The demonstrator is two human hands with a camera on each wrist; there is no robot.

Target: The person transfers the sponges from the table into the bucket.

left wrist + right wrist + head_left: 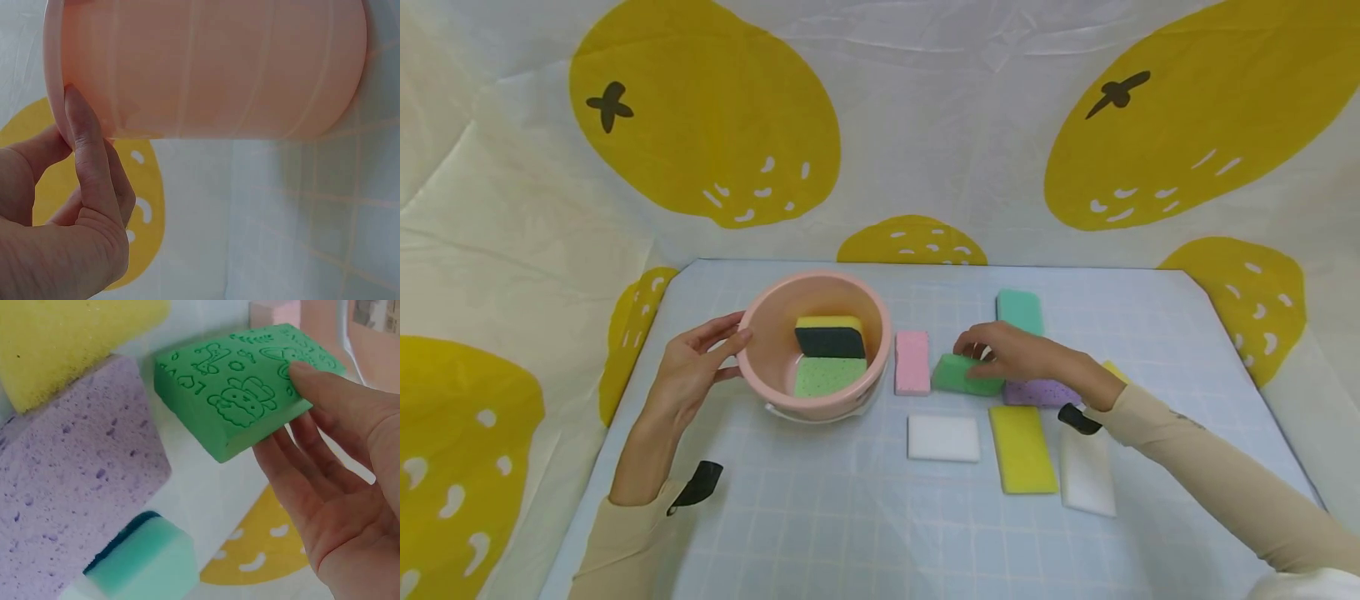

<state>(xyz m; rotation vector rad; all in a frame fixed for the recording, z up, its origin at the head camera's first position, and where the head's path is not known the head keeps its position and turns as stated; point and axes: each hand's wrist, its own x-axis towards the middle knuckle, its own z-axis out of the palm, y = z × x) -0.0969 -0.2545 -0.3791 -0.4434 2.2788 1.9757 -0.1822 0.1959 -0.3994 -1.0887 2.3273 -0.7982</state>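
Observation:
A pink bucket point(758, 367) stands on the table, and my left hand point(688, 362) pinches its rim at the left side. Inside it are a yellow sponge with a dark scouring side point(829, 340) and a speckled light green sponge point(829, 377). To the right, my right hand point(1011, 354) holds a green sponge point(244, 387) embossed with cartoon figures, thumb on top and fingers beneath. In the right wrist view the green sponge looks tilted. Beside it is a purple porous sponge point(81, 469), partly hidden by the right arm in the head view.
A pink sponge point(912, 362) lies between bucket and right hand. Nearer are a white sponge point(943, 438), a yellow sponge point(1024, 450) and another white sponge point(1087, 475). Behind the right hand is a teal sponge point(1020, 311). A patterned curtain point(940, 167) bounds the table's back.

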